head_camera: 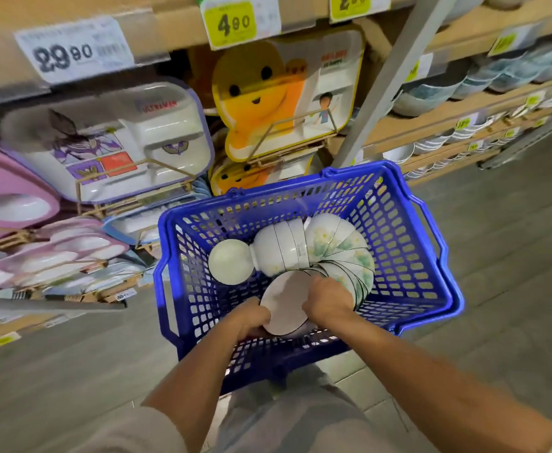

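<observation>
A blue plastic shopping basket (408,256) stands on the floor in front of me. Inside it lies a curved row of several nested white bowls with green flower prints (330,250), tipped on their sides. A single white bowl (230,261) lies at the left end with its opening toward me. Both hands hold the nearest white bowl (284,302) at the near end of the row. My left hand (251,322) grips its lower left rim. My right hand (328,297) grips its right rim, fingers curled over the edge.
Store shelves stand behind the basket. Divided children's plates lean in wire racks: a white and purple one (105,138), a yellow one (268,93), pink ones (10,197). Stacked bowls (464,89) fill the right shelves. A grey upright post (385,80) rises behind the basket. The floor is grey tile.
</observation>
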### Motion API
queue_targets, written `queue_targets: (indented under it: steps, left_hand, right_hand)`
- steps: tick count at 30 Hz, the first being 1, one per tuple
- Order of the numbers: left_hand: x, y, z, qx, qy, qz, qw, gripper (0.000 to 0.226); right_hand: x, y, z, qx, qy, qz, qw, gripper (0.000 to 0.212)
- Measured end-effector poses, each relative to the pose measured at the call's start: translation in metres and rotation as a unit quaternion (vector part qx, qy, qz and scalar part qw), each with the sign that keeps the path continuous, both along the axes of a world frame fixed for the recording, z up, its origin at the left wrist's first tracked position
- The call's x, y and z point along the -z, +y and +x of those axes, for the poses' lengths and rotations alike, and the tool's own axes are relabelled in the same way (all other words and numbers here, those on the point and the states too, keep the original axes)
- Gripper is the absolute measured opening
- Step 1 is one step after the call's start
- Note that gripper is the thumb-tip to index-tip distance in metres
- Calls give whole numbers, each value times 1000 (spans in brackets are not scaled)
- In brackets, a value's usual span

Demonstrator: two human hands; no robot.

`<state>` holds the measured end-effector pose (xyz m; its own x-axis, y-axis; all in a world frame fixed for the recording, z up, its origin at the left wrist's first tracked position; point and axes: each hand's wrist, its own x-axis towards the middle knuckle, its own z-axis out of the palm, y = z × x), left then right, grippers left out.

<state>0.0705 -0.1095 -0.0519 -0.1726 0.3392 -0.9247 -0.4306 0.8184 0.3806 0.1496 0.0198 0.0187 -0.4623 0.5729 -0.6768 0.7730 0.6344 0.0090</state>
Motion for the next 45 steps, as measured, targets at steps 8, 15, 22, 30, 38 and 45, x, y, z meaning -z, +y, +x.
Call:
queue_targets:
  steps: [8, 15, 22, 30, 38, 45]
  left_hand:
    - [-75, -13, -15, -165, 6, 102, 981, 45]
    - [-161, -14, -39, -176, 62, 178, 966, 56]
    - [-248, -7, -55, -171, 65, 285, 941, 51]
    - [-309, 9, -56, -166, 190, 380, 890, 35]
    - [-367, 54, -13, -286, 164, 486, 809, 20]
    - [-397, 101, 38, -292, 176, 512, 788, 23]
  right_hand:
    - [-57, 18, 4, 102, 227, -79, 965, 35]
    - [-107, 24, -2, 156, 425, -168, 876, 25]
    - [-182, 17, -30, 282, 557, -317, 714, 43]
    - [-270, 21, -27, 337, 649, -346, 589, 41]
    - [-314, 37, 7, 381, 660, -382, 522, 49]
    - [-340, 74, 63, 394, 666, -368, 516, 44]
